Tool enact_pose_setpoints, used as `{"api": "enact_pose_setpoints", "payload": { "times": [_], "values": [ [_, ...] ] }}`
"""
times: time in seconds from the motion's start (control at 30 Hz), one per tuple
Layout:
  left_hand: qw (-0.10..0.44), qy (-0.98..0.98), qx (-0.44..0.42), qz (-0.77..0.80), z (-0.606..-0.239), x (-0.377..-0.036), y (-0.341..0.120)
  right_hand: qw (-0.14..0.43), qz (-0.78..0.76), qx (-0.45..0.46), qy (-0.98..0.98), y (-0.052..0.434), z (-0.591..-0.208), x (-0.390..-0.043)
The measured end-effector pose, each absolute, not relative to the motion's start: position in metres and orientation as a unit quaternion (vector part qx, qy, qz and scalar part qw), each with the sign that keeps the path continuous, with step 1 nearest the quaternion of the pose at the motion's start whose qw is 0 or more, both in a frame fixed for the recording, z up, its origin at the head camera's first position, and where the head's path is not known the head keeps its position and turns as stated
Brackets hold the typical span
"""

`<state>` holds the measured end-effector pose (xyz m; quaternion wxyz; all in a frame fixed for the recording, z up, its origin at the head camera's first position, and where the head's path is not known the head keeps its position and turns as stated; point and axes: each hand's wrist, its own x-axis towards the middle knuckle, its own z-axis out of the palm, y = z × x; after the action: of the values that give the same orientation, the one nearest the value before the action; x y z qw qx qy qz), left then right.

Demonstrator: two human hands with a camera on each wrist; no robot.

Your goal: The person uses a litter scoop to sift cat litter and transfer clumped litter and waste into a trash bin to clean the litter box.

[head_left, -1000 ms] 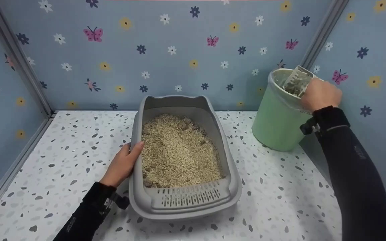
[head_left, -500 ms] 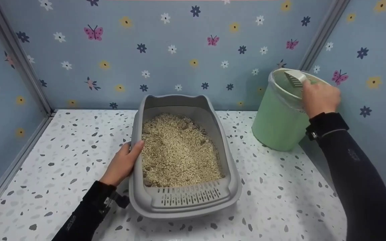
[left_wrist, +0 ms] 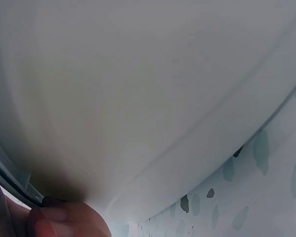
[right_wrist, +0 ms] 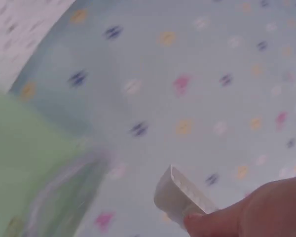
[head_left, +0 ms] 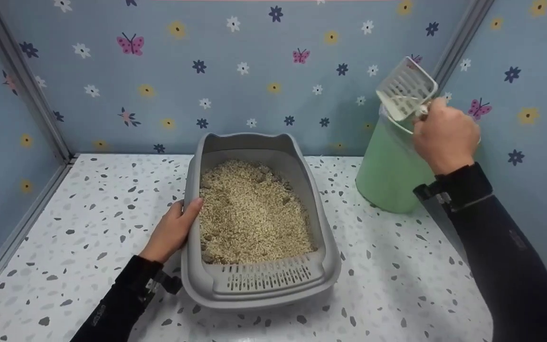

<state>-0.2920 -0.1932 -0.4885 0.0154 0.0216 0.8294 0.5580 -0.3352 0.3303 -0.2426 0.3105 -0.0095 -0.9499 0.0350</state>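
Gripping scoop [head_left: 405,89] above bin [head_left: 387,166] rim: right hand [head_left: 444,135] | left hand [head_left: 171,232] clasps litter box [head_left: 259,285] edge

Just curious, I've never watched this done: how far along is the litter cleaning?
Partway, it seems. The right hand holds the slotted scoop, which looks empty, above the green bin. The left hand grips the litter tray rim. Darker clumps still show in the litter, so scooping probably remains.

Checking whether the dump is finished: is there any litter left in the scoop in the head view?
No, the slotted scoop that the right hand holds above the green bin looks empty.
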Motion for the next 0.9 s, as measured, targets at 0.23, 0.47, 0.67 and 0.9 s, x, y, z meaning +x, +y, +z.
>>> {"api": "enact_pose_setpoints", "payload": {
  "times": [0.23, 0.47, 0.67, 0.9],
  "values": [
    [0.016, 0.829, 0.015, 0.559, -0.489, -0.292, -0.194, 0.199, 0.098, 0.112, -0.969, 0.252, -0.249, -0.294],
    [0.019, 0.827, 0.014, 0.561, -0.488, -0.292, -0.193, 0.074, 0.025, 0.19, -0.979, 0.201, -0.274, -0.28],
    [0.022, 0.827, 0.013, 0.562, -0.486, -0.291, -0.193, 0.023, -0.078, 0.227, -0.97, 0.162, -0.293, -0.288],
    [0.026, 0.821, 0.02, 0.571, -0.486, -0.29, -0.194, -0.029, -0.202, 0.251, -0.946, 0.125, -0.308, -0.302]
  ]
}}
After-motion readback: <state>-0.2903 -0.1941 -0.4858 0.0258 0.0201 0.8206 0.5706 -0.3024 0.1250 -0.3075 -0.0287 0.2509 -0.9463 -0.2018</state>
